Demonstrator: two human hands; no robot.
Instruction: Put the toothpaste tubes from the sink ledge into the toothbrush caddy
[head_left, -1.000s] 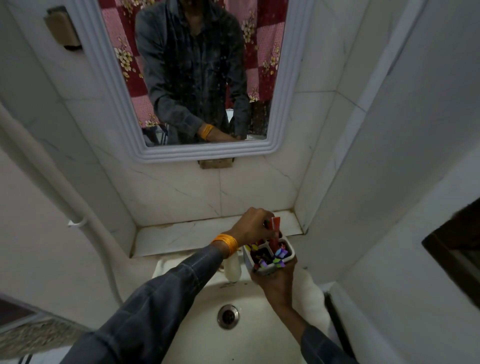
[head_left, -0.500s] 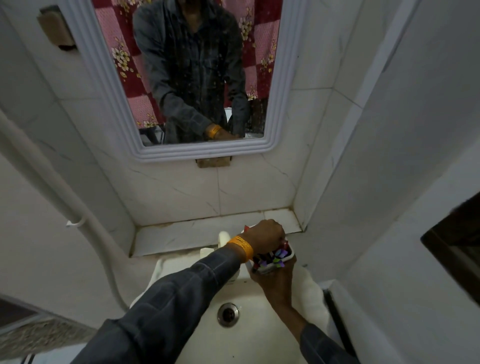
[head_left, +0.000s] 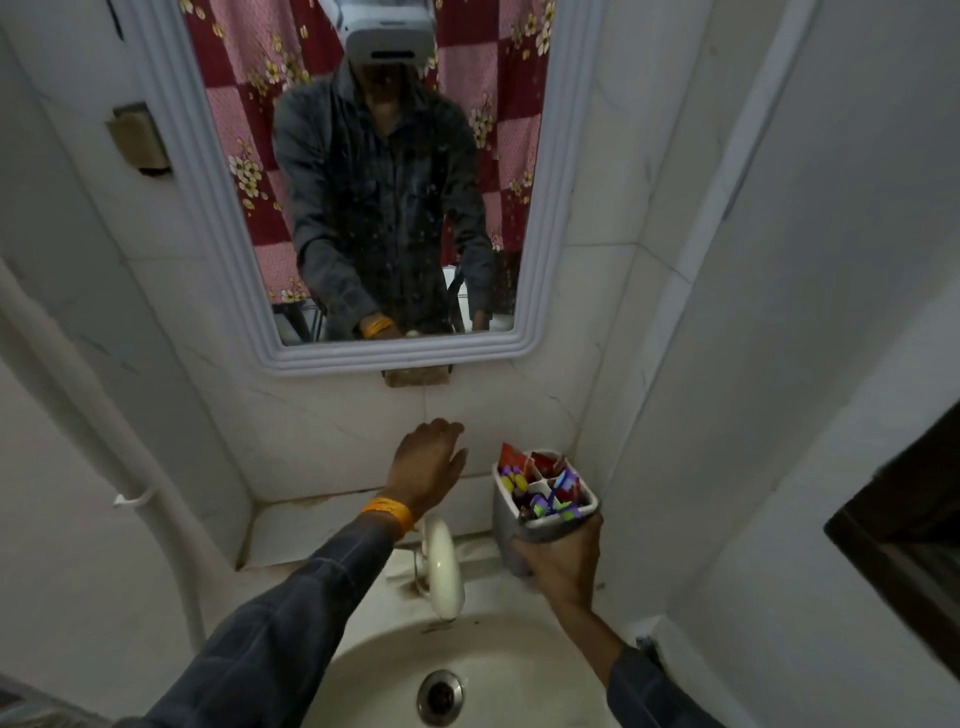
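My right hand (head_left: 563, 564) grips the white toothbrush caddy (head_left: 511, 530) from below and holds it up at the right end of the marble sink ledge (head_left: 311, 525). Red toothpaste tubes (head_left: 511, 460) stand upright in its back compartments, and colourful toothbrush ends fill the front ones. To the caddy's left, my left hand (head_left: 428, 465) hovers above the ledge with an orange band at the wrist, fingers apart, nothing in it.
A cream tap (head_left: 441, 569) juts over the white basin (head_left: 519, 670) with its metal drain (head_left: 440, 696). A framed mirror (head_left: 363, 176) hangs on the tiled wall. A white pipe (head_left: 119, 467) runs down the left; a wall corner closes in at the right.
My left hand has let go of the tube, left the caddy and moved left over the ledge. The view has tilted up and the caddy sits higher and further right.
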